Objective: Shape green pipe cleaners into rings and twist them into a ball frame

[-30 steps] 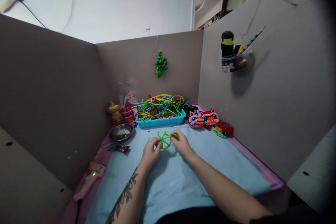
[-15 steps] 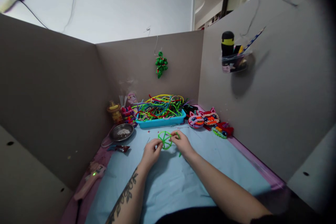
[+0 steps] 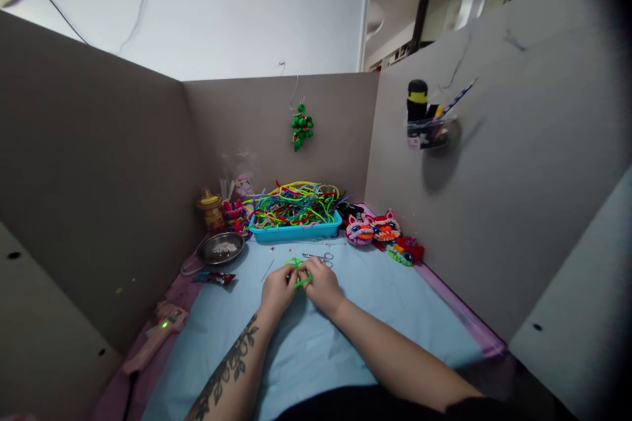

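Between my two hands is a green pipe-cleaner wheel (image 3: 299,284), a ring with spokes, held above the blue cloth (image 3: 316,348). My left hand (image 3: 278,286) pinches its left side with the fingertips. The fingers of my right hand (image 3: 322,281) close on its right side, hiding part of the ring. Just beyond the right hand lies a pair of scissors (image 3: 326,256) on the cloth. A thin needle-like rod (image 3: 267,270) rests to the left of the wheel.
A blue tray (image 3: 296,232) heaped with pipe cleaners (image 3: 296,204) stands at the back. Colourful fuzzy figures (image 3: 378,230) sit right of it. Left are a metal dish (image 3: 220,250) and a pink glue gun (image 3: 157,335). Grey panels (image 3: 276,125) enclose three sides.
My hands have come closer together around the wheel, which is now more covered. The right hand has moved left, exposing the scissors. The camera view has shifted slightly.
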Motion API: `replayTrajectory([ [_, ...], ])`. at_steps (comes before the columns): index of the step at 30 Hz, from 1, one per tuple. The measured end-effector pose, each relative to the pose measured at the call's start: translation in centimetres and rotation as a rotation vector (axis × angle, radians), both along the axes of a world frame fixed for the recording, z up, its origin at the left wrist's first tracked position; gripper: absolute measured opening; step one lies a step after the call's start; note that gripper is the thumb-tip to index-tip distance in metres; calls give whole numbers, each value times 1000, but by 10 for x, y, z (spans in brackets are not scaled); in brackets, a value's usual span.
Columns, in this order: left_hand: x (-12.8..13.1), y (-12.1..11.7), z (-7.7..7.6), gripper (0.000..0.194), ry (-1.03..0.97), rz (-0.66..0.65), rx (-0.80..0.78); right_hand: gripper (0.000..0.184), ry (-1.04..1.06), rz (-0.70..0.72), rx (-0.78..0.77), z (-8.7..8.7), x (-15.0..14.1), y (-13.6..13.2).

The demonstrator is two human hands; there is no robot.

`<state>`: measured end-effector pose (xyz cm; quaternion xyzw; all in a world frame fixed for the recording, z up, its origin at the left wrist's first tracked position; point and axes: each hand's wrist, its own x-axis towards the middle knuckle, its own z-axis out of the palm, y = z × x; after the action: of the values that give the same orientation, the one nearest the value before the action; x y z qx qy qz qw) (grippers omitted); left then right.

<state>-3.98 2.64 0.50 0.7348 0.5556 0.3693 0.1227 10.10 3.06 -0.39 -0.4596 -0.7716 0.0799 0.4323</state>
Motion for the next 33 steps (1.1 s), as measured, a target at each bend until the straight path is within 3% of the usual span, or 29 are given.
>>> replayTrajectory([
  [26, 9, -5, 3, 19, 200, 28, 11, 12, 33, -143, -48, -5, -3, 9],
  [30, 8, -6, 4, 19, 169, 38, -5, 9, 160, -76, -41, -3, -1, 12],
  [33, 5, -5, 3, 20, 142, 47, -5, 15, 368, -123, -18, 11, 24, 27],
])
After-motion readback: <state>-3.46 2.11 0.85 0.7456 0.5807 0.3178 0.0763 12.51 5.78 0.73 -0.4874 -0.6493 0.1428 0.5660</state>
